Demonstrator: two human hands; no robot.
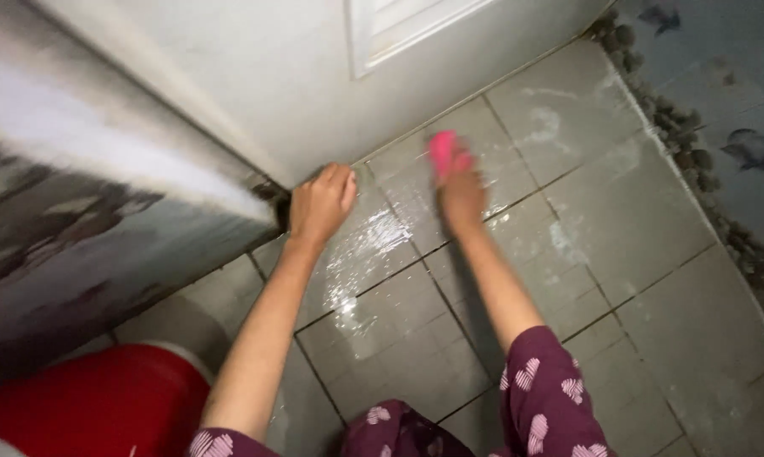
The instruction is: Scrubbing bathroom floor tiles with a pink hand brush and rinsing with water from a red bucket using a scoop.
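Right hand closing around a pink scrubber, pressing it onto wet grey floor tiles, left hand curling loosely, empty, bracing near the white door corner

Soft, even light. Wet floor tiles shine with white glare. The right hand and the left wall look blurry.

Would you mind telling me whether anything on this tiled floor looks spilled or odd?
Yes: a wet, glistening patch spreads over the grey floor tiles between the left hand and the right hand, which holds a pink scrubber. White smears streak the tiles nearer the door.
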